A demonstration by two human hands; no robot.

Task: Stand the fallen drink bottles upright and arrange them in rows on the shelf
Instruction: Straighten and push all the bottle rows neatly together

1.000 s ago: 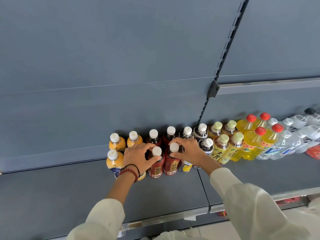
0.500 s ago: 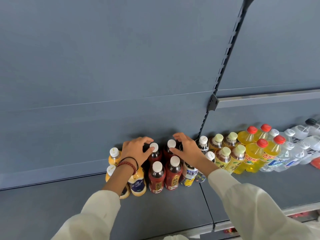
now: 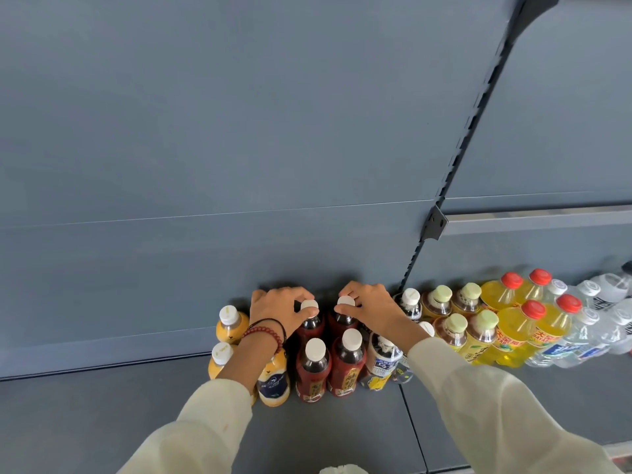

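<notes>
Both hands reach farther back than before: left hand (image 3: 277, 311) grip pinches white cap of far dark-red plastic bottle (image 3: 310, 323), right hand (image 3: 374, 311) pinches cap of neighbouring bottle (image 3: 343, 321), likely squaring far row on grey metal shelf (image 3: 102, 422).

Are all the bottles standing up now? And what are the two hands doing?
Left hand: grips back left red bottle by its cap.
Right hand: grips back right red bottle by its cap.
Front red bottles: upright, untouched.
Orange juice bottles: upright.
Blue-labelled bottles: upright, partly hidden.
Green-capped bottles: upright.
Yellow bottles: upright.
Water bottles: upright; farthest ones unclear.
</notes>
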